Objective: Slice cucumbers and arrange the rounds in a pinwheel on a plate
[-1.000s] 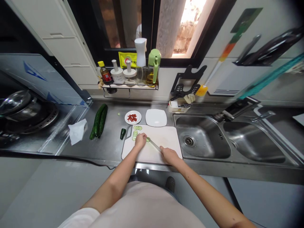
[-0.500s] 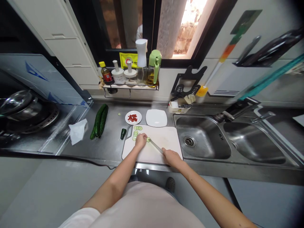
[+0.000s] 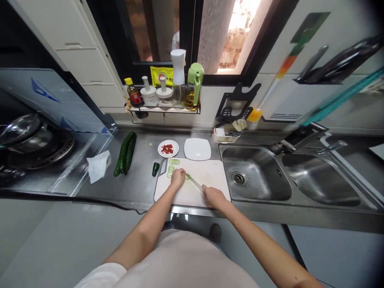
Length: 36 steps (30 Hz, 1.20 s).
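My right hand [image 3: 214, 197] is wrapped round the handle of a knife [image 3: 195, 184], whose blade points left over the white cutting board [image 3: 211, 176]. The blade's tip lies at a thin cucumber slice [image 3: 187, 176]. Curled together, the fingers of my left hand [image 3: 178, 178] press at the left edge of that slice, partly hiding what is under them. Overlapping cucumber slices [image 3: 174, 162] lie in short rows at the board's upper left. A dark green cucumber end piece [image 3: 155, 169] rests on the counter just left of the board.
Behind the board stand a plate of chopped red pieces [image 3: 163, 154] and a white square plate [image 3: 197, 149]. Two whole cucumbers [image 3: 125, 154] and a crumpled tissue [image 3: 98, 166] lie left. A double sink [image 3: 255, 172] is at right; a condiment rack [image 3: 168, 109] hangs above the counter.
My right hand and the knife have shifted slightly left, with the blade further over the slice. My left hand stays in place.
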Motion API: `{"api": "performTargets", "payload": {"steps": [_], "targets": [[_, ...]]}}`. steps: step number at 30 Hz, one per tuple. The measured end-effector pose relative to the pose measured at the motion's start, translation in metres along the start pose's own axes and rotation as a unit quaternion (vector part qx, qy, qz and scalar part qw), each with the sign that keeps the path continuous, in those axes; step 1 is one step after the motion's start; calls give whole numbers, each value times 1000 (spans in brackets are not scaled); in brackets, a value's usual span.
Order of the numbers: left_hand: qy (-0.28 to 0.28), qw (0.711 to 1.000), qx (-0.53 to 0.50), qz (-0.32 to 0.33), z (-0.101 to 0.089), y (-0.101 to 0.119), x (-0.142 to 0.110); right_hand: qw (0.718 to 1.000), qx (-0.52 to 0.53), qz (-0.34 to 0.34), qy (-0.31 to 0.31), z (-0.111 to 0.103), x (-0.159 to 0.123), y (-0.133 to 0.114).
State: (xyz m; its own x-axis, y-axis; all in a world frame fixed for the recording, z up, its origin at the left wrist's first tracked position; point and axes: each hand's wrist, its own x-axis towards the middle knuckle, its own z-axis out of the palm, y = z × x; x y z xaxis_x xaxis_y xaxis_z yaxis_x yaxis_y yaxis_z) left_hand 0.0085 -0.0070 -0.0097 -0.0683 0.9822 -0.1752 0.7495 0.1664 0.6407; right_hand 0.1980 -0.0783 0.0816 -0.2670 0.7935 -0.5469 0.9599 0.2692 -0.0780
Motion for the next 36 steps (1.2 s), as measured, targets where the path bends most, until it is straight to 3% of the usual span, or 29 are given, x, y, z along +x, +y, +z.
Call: {"api": "performTargets", "payload": {"steps": [20, 36], "targets": [[-4, 1000, 12, 8, 1, -1, 1, 998, -58, -31, 16, -11, 8, 7], [-3, 1000, 20, 7, 1, 0, 0, 999, -23, -16, -16, -10, -3, 13]]}}
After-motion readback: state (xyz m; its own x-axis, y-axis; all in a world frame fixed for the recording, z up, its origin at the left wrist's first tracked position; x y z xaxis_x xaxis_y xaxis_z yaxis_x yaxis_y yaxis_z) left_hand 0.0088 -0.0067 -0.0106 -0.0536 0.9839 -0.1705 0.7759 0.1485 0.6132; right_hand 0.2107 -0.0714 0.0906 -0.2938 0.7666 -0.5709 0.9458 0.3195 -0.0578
